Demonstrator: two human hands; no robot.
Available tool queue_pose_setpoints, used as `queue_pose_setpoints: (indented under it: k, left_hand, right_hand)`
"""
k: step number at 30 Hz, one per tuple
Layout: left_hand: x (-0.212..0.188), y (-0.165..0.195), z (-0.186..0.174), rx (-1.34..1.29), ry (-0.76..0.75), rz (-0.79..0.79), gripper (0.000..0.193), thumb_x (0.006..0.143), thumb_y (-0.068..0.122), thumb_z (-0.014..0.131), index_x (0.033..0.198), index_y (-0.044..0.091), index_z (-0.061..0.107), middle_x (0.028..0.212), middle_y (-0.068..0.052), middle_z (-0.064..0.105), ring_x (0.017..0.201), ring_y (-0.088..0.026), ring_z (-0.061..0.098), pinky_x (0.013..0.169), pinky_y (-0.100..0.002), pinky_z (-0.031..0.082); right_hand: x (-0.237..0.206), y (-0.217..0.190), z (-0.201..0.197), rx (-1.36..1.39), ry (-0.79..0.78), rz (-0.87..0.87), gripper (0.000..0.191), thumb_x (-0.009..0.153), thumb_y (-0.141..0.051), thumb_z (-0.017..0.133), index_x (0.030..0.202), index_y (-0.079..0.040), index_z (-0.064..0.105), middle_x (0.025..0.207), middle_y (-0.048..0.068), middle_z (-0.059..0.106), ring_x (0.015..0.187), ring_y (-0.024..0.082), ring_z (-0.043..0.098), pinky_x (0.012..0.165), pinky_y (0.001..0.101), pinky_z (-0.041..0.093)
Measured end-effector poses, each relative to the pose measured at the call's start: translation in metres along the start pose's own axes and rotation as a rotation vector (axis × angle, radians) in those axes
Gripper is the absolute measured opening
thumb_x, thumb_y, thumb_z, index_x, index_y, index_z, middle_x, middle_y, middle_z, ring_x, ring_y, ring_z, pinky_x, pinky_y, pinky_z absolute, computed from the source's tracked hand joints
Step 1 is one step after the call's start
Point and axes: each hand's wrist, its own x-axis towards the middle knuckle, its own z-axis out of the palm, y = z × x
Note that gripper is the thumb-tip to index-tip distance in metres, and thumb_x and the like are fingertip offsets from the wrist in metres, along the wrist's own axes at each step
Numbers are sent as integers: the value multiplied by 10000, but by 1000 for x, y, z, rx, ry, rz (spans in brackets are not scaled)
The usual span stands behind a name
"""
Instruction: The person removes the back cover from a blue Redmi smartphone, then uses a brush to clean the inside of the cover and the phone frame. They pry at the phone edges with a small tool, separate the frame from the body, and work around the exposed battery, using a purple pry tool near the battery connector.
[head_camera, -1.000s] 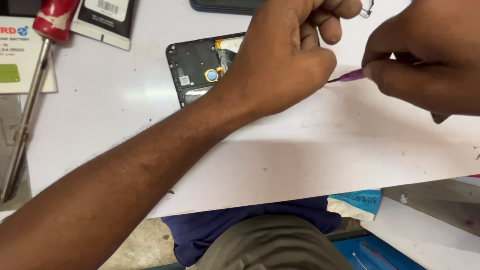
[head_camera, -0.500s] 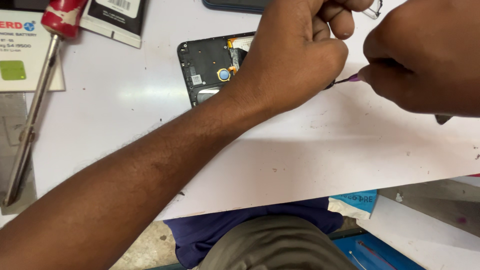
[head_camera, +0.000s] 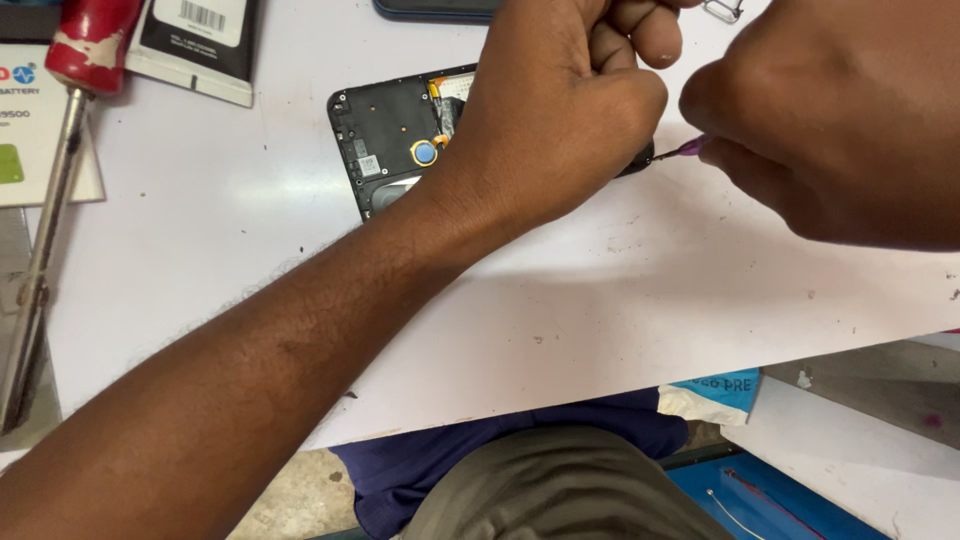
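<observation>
I see the opened phone (head_camera: 390, 140) lying back-up on the white surface (head_camera: 600, 330), mostly under my left hand (head_camera: 560, 110), which is curled into a fist and presses down on its right part. My right hand (head_camera: 840, 120) sits just beside it, fingers pinched together on a thin purple-handled screwdriver (head_camera: 685, 150) whose tip points at the phone's edge. A red-handled screwdriver (head_camera: 60, 180) lies well apart at far left.
</observation>
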Motion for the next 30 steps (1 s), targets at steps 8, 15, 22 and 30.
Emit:
queue_pose_setpoints:
  k: [8,15,22,30]
  left_hand:
    - [0,0,0,-53,3,2,247,825,-128,539,1010,26,597,881,2,571,664,-40,477,563,-245,386]
    - [2,1,2,-65,-5,-33,298,768,-135,525,1008,26,595,884,16,583,639,-36,459,538,-243,367]
    - [0,6,1,-81,-23,-64,285,828,-144,494,1020,41,596,883,25,562,663,-32,433,572,-238,373]
    - [1,4,2,-20,-25,-10,255,852,-152,498,1003,30,594,911,18,581,704,-37,462,588,-245,386]
  right_hand:
    - [-3,-5,3,11,9,-25,126,922,-197,672,1035,-203,728,661,-67,658,588,56,666,571,253,512]
    - [-4,-7,19,-73,168,-96,451,804,-5,691,1209,-203,689,712,-43,654,626,80,678,575,273,521]
    - [-4,-4,24,-83,25,45,436,1021,-477,629,719,-163,625,573,-30,556,472,93,538,539,270,417]
    - [-5,-3,35,-213,59,-12,491,1045,-457,580,659,-161,641,526,-41,549,455,80,529,492,271,394]
